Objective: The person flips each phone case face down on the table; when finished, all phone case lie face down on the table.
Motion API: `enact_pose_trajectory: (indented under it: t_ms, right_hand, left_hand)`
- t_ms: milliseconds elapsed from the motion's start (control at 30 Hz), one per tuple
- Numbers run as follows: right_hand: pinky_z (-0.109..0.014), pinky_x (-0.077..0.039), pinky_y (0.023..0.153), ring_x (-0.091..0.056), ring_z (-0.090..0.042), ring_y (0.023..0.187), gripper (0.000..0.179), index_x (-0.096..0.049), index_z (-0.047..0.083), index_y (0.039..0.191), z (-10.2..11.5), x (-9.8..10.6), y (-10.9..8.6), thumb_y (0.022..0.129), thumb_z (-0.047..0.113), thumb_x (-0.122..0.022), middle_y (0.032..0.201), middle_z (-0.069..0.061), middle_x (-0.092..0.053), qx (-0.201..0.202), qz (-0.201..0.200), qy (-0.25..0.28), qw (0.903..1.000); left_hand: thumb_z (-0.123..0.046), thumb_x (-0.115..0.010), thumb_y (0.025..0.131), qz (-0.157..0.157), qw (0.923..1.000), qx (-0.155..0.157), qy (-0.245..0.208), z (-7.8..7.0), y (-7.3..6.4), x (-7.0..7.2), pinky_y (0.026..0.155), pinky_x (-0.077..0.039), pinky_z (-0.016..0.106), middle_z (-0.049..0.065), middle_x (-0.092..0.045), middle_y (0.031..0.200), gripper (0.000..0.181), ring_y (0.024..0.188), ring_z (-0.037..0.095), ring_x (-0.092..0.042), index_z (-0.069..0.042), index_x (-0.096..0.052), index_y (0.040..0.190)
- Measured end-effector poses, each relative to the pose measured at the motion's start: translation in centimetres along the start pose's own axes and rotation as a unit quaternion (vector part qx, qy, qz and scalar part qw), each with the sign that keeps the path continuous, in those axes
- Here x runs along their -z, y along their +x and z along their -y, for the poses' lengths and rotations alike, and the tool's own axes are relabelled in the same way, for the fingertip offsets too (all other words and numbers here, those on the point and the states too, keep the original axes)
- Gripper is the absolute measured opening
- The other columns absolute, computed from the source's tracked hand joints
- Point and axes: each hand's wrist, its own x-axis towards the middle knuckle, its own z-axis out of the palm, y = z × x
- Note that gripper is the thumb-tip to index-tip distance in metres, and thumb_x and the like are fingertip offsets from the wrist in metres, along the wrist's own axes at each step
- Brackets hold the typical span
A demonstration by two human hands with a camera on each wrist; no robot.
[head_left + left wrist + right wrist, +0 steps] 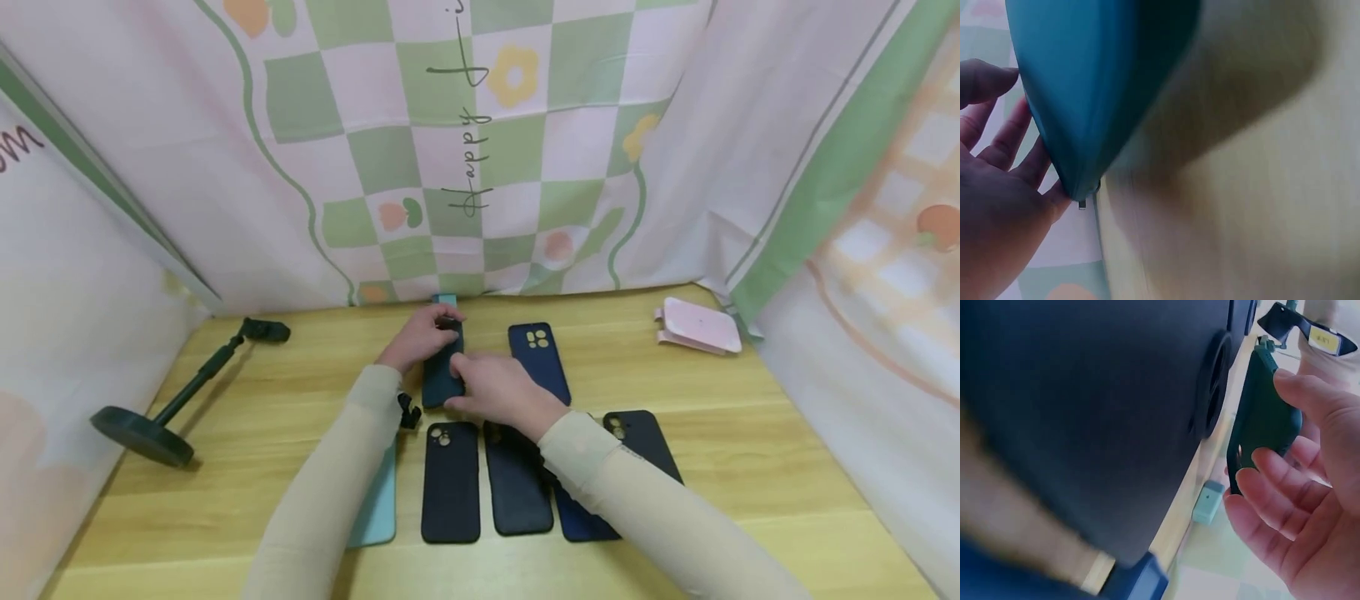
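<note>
A dark teal phone case [442, 379] is between both hands near the back of the table. My left hand [422, 337] grips its far end, fingers bent over the top; the left wrist view shows the same case [1097, 81] large, fingertips along its edge. My right hand [498, 390] holds its right side, with thumb and fingertips on the case [1260, 419] in the right wrist view. A navy phone case [542, 367] lies right of the hands. Nearer me are black phone cases [451, 483] in a row, partly under the right forearm.
A light blue case [382, 500] lies partly under the left forearm. Behind the hands sits a small light teal block [445, 298]. A dark stand [197, 387] is at the left, a pink box [699, 325] at the back right. A patterned curtain [480, 158] hangs along the back edge.
</note>
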Motion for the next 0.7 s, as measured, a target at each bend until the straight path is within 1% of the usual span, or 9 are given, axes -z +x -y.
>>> enact_pose_trajectory:
  t_ms: [100, 200, 300, 367, 433, 567, 633, 700]
  right_hand:
    - [-0.031, -0.046, 0.056, -0.053, -0.009, 0.061, 0.036, -0.055, 0.018, 0.1, 0.6, -0.1, 0.9, 0.087, 0.048, -0.072, 0.076, 0.006, -0.056, -0.004, 0.029, 0.001, 0.9996]
    - [-0.032, -0.047, 0.059, -0.055, -0.01, 0.062, 0.035, -0.055, 0.017, 0.101, 1.1, -0.2, 1.7, 0.087, 0.044, -0.072, 0.076, 0.006, -0.058, -0.01, 0.047, 0.001, 0.9988]
    - [-0.032, -0.049, 0.063, -0.058, -0.011, 0.066, 0.033, -0.057, 0.016, 0.105, 1.3, -0.4, 2.1, 0.088, 0.04, -0.072, 0.082, 0.004, -0.062, -0.015, 0.059, 0.003, 0.9982]
    - [-0.032, -0.05, 0.066, -0.059, -0.01, 0.07, 0.032, -0.058, 0.016, 0.108, 1.3, -0.7, 2.3, 0.089, 0.038, -0.071, 0.088, 0.004, -0.064, -0.018, 0.066, 0.008, 0.9976]
    - [-0.032, -0.051, 0.068, -0.06, -0.01, 0.074, 0.032, -0.06, 0.016, 0.112, 1.2, -0.9, 2.3, 0.091, 0.038, -0.069, 0.094, 0.003, -0.066, -0.021, 0.075, 0.023, 0.9967]
    - [-0.032, -0.051, 0.071, -0.06, -0.009, 0.077, 0.03, -0.062, 0.014, 0.114, 0.5, -1.1, 1.9, 0.094, 0.036, -0.065, 0.099, 0.002, -0.067, -0.022, 0.083, 0.085, 0.9926]
    - [-0.032, -0.051, 0.073, -0.061, -0.01, 0.079, 0.028, -0.062, 0.013, 0.115, -0.1, -0.9, 1.5, 0.095, 0.034, -0.064, 0.099, 0.002, -0.066, -0.02, 0.081, 0.115, 0.9898]
    - [-0.033, -0.05, 0.075, -0.062, -0.01, 0.084, 0.026, -0.063, 0.013, 0.114, -0.9, -0.5, 1.0, 0.096, 0.032, -0.062, 0.101, 0.002, -0.066, -0.02, 0.073, 0.131, 0.9884]
  left_hand:
    - [-0.003, -0.06, 0.09, 0.006, 0.9997, -0.009, 0.02, 0.2, 0.1, 0.4, 0.1, -0.042, 0.043, 0.01, -0.062, 0.123, 0.031, 0.118, 0.027, -0.054, -0.001, -0.064, 0.121]
    - [-0.003, -0.06, 0.089, 0.01, 0.9985, -0.021, 0.049, 0.7, 0.2, 1.0, 0.102, -0.041, 0.042, 0.01, -0.062, 0.123, 0.031, 0.12, 0.027, -0.053, -0.001, -0.065, 0.12]
    - [-0.005, -0.061, 0.09, 0.008, 0.9966, -0.026, 0.077, 1.4, 0.4, 1.4, 0.101, -0.041, 0.042, 0.01, -0.063, 0.121, 0.029, 0.118, 0.027, -0.054, -0.001, -0.066, 0.117]
    - [-0.006, -0.062, 0.09, 0.008, 0.996, -0.026, 0.085, 1.8, 0.5, 1.6, 0.1, -0.042, 0.043, 0.009, -0.063, 0.12, 0.026, 0.116, 0.028, -0.055, -0.002, -0.067, 0.115]
    - [-0.007, -0.063, 0.091, 0.011, 0.9956, -0.03, 0.088, 2.2, 0.5, 1.8, 0.1, -0.043, 0.044, 0.01, -0.064, 0.119, 0.024, 0.115, 0.029, -0.056, -0.001, -0.067, 0.114]
    - [-0.008, -0.063, 0.092, 0.018, 0.9955, -0.043, 0.082, 2.5, 0.5, 1.9, 0.099, -0.044, 0.045, 0.011, -0.064, 0.118, 0.022, 0.116, 0.033, -0.057, 0.0, -0.067, 0.112]
    - [-0.009, -0.063, 0.092, 0.018, 0.9952, -0.048, 0.083, 2.5, 0.5, 1.9, 0.099, -0.044, 0.045, 0.01, -0.064, 0.118, 0.022, 0.117, 0.033, -0.057, 0.0, -0.068, 0.112]
    - [-0.01, -0.062, 0.092, 0.019, 0.995, -0.05, 0.084, 2.3, 0.5, 1.8, 0.098, -0.045, 0.044, 0.01, -0.064, 0.119, 0.023, 0.117, 0.032, -0.057, -0.001, -0.068, 0.112]
